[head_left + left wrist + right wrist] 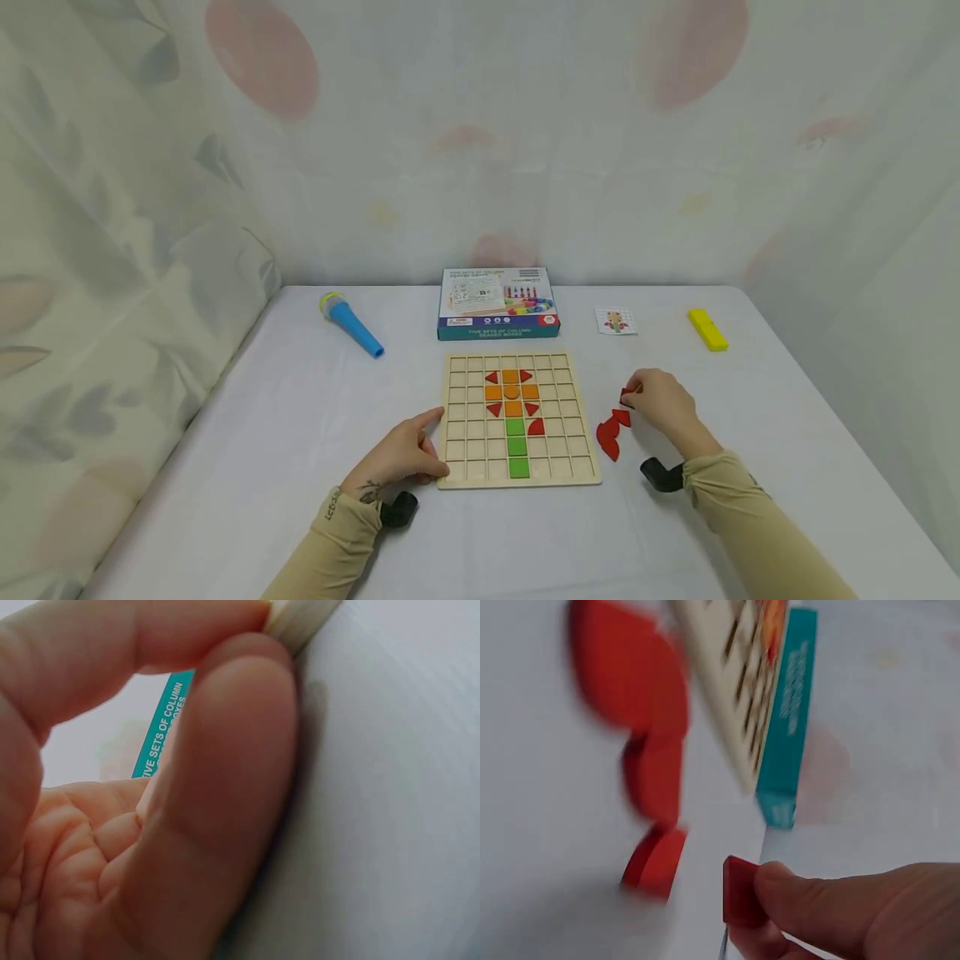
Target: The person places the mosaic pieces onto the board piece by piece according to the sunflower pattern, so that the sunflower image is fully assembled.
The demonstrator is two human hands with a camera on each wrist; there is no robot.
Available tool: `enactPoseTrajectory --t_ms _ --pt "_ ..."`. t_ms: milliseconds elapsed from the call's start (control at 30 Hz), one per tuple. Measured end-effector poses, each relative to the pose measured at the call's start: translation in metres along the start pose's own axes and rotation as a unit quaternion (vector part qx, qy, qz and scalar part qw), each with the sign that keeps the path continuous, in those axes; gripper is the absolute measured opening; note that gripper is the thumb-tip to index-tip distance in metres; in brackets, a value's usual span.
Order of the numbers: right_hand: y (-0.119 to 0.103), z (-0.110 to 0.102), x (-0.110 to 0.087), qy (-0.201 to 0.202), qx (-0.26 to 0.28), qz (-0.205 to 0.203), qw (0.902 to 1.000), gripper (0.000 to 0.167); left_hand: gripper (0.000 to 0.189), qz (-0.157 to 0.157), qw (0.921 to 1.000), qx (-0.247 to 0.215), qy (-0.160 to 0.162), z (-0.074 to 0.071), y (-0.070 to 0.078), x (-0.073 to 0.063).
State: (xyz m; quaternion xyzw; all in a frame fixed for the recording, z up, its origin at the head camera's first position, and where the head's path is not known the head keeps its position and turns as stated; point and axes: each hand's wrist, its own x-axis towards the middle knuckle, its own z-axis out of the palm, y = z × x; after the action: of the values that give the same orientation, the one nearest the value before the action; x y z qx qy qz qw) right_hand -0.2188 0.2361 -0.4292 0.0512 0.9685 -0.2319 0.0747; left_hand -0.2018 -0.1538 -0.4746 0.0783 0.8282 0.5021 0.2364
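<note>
My left hand (401,454) holds the left edge of a wooden grid board (465,450), index finger against its side and thumb at the near corner. Close up, fingertips meet the board's pale edge (304,626) in the left wrist view. Right of the board, my right hand (663,404) pinches a small red tile (742,892) between thumb and fingers, its shape partly covered. Several loose red tiles (609,436) lie beside that hand. On the board sit orange squares (510,377), an orange circle (512,392), green squares (517,447), red triangles (492,409) and a rounded red tile (536,427).
A teal-edged box (498,304) lies behind the board. To its right are a small picture card (616,321) and a yellow block (707,330). A blue toy microphone (352,325) rests at the back left. Patterned curtains (480,167) surround the white table.
</note>
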Motion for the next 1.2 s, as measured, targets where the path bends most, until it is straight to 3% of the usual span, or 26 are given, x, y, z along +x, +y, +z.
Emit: enactPoseTrajectory --t_ms 267,533,633,1033,1200 --pt "-0.043 0.025 -0.005 -0.031 0.073 -0.05 0.9956 0.011 0.097 0.0 1.0 0.002 0.001 0.0 0.0 0.0" --pt "-0.063 0.051 -0.008 -0.041 0.046 -0.099 0.9932 0.004 0.096 0.001 1.0 0.005 0.004 0.001 -0.001 0.001" --pt "-0.066 0.056 -0.008 -0.046 0.042 -0.098 0.9932 0.004 0.095 0.003 0.9999 0.009 0.005 0.001 -0.003 0.003" --pt "-0.074 0.062 -0.008 -0.026 -0.002 -0.113 0.9932 0.003 0.098 -0.007 1.0 -0.002 0.002 0.0 0.001 0.0" --pt "-0.074 0.064 -0.009 -0.024 -0.019 -0.117 0.9926 0.005 0.097 0.005 1.0 -0.003 -0.007 -0.001 0.0 0.0"
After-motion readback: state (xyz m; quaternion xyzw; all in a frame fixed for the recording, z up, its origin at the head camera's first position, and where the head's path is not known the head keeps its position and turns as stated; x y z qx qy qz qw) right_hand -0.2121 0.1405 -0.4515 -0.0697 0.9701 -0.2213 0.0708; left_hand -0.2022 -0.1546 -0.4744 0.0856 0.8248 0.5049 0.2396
